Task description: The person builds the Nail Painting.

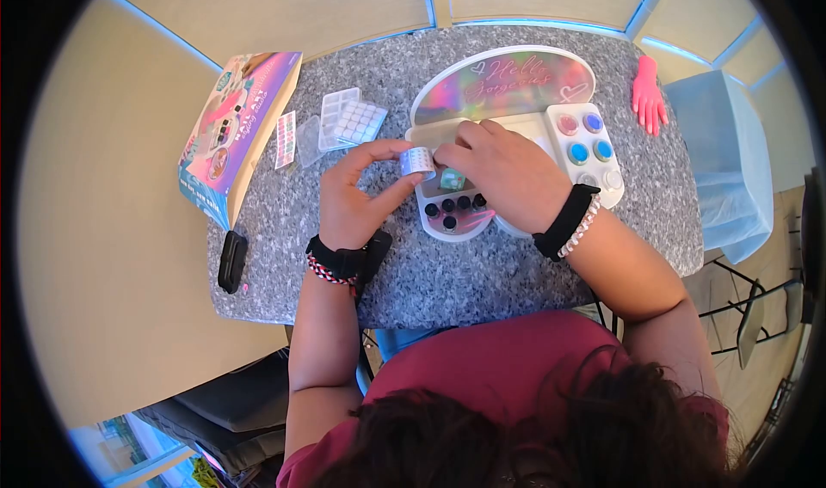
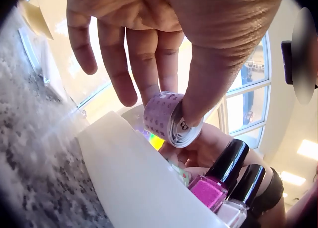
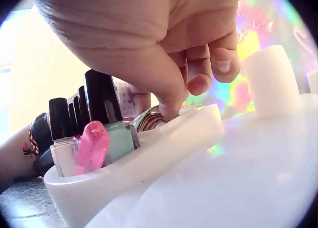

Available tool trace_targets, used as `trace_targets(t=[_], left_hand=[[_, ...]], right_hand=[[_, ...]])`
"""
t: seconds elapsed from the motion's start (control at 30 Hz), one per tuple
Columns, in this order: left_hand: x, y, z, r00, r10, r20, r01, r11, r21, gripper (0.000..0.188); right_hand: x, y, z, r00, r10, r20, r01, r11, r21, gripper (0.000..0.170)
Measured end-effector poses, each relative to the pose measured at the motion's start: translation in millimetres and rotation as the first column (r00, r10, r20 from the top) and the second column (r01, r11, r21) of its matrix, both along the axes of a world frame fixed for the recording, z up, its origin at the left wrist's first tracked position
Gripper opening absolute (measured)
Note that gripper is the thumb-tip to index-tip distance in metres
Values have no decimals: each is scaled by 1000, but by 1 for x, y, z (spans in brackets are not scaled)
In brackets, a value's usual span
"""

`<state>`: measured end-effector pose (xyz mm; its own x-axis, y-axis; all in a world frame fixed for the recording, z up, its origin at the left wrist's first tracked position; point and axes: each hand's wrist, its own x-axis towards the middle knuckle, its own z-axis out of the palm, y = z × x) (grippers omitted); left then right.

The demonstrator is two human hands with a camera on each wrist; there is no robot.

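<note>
My left hand pinches a lilac printed sticker roll between thumb and fingers, above the left side of a white nail-art tray. Coiled layers show at the roll's end. My right hand reaches down into the tray with bent fingers. There its thumb and fingertips pinch a green sticker roll; in the right wrist view the thumb overlaps the coiled edge. Black-capped nail polish bottles stand in the front left section, beside a pink tool.
A shiny "Hello Gorgeous" panel rises behind the tray. Glitter pots sit at its right. A pink model hand lies at far right. Left are sticker sheets, plastic boxes, a nail-art box and a black case.
</note>
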<state>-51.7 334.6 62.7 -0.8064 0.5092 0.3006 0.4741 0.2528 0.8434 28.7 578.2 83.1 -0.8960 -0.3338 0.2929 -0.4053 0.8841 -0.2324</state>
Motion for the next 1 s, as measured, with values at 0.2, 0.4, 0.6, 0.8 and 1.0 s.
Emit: trace_targets(t=[0.2, 0.4, 0.6, 0.8, 1.0], left_hand=[[0, 0, 9, 983, -42, -181, 12, 986, -164, 37], [6, 10, 14, 912, -131, -388, -5, 944, -329, 39], [8, 15, 12, 836, -155, -526, -87, 910, -405, 40], [8, 12, 15, 862, -94, -498, -103, 930, -353, 34], [6, 12, 12, 837, -104, -537, -128, 917, -377, 25]], right_hand=[[1, 6, 2, 998, 55, -2, -55, 998, -23, 23], [18, 17, 26, 990, -1, -142, -14, 995, -100, 31], [44, 30, 49, 990, -10, -138, -21, 975, -222, 36], [66, 52, 57, 988, -57, -140, 17, 963, -269, 34], [85, 88, 49, 935, -354, -34, 293, 822, -489, 31]])
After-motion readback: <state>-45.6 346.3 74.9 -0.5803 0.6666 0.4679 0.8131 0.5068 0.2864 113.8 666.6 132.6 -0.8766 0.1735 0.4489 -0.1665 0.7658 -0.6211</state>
